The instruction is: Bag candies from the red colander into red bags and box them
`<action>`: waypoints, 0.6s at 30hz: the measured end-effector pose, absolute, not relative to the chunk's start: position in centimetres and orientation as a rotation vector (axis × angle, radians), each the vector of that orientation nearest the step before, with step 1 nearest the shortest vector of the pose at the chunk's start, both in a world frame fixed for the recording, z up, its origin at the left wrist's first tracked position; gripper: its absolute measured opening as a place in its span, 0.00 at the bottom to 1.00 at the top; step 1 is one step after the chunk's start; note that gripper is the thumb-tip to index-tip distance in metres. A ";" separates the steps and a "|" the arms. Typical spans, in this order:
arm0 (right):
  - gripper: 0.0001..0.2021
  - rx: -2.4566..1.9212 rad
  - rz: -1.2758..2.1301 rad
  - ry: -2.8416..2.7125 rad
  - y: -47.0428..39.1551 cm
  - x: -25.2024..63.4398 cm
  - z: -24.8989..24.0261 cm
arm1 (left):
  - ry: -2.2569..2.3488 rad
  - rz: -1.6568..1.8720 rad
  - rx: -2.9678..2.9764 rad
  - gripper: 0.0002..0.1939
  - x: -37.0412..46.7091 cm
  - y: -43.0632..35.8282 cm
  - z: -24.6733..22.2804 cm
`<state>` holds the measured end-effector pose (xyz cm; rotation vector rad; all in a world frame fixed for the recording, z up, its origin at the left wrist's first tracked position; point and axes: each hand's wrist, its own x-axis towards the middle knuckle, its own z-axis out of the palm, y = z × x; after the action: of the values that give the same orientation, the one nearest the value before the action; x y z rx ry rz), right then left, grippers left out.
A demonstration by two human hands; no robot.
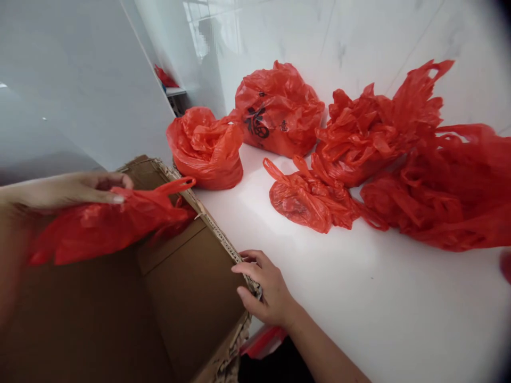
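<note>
Two hands, head view: both gripped.
Left hand (82, 192): clamped on a crumpled red plastic bag (96, 229), nine o'clock, over an open brown cardboard box (183, 276).
Right hand (266, 291): clutched the box's torn rim (215, 227), six o'clock.
Looped handle (175, 185): sat near the rim; a sideways drag could have snagged it.

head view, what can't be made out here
All in the head view:
- Printed bag: contents hidden by its red plastic.
- Held bag: left end blurred, beyond the left hand.
- Box: left and near parts cut off by the left and bottom edges.
- Red heap at right: cut off by the right edge.
- Reddish thing: cut off there too, unidentifiable.
</note>
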<state>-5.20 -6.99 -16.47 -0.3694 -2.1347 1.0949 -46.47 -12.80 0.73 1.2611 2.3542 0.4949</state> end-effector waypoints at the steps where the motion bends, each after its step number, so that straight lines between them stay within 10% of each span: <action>1: 0.20 -0.370 1.099 -2.137 -7.0 -5.2 -16.4 | 2.156 0.412 1.192 0.25 -47.6 -13.1 -0.7; 11: 0.22 -0.380 1.111 -2.151 -6.8 -5.2 -16.6 | 2.284 0.341 1.008 0.13 -48.4 -10.2 -17.9; 18: 0.22 -0.370 1.130 -2.135 -6.8 -5.3 -16.4 | 2.757 0.789 1.031 0.14 -47.7 -7.1 -18.9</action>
<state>-5.32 -6.80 -16.39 -0.3698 -2.1354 1.1304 -47.65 -7.05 -18.85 1.0308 2.7570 0.7891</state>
